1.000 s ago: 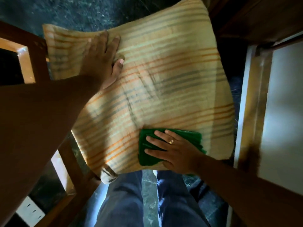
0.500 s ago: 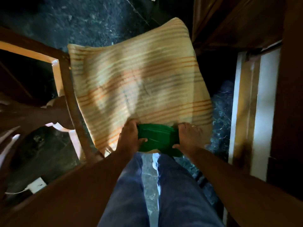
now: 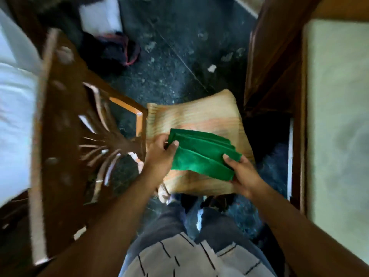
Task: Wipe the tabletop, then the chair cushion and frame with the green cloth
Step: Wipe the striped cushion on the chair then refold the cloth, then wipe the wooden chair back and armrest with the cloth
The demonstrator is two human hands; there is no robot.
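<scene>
The cloth (image 3: 201,156) is held lifted above the cushion (image 3: 199,114), pinched at its ends by the left hand (image 3: 159,156) and right hand (image 3: 242,174). The frame (image 3: 58,120) wipe is judged outstanding; the worktop (image 3: 337,108) cannot be judged.

I see open dark floor (image 3: 179,56) beyond the cushion (image 3: 199,114), chair back (image 3: 60,136) crowding left, table (image 3: 279,66) walling right

One head view, looking steeply down from close above, past both forearms, onto the chair cushion (image 3: 196,118) and the floor (image 3: 179,62).
</scene>
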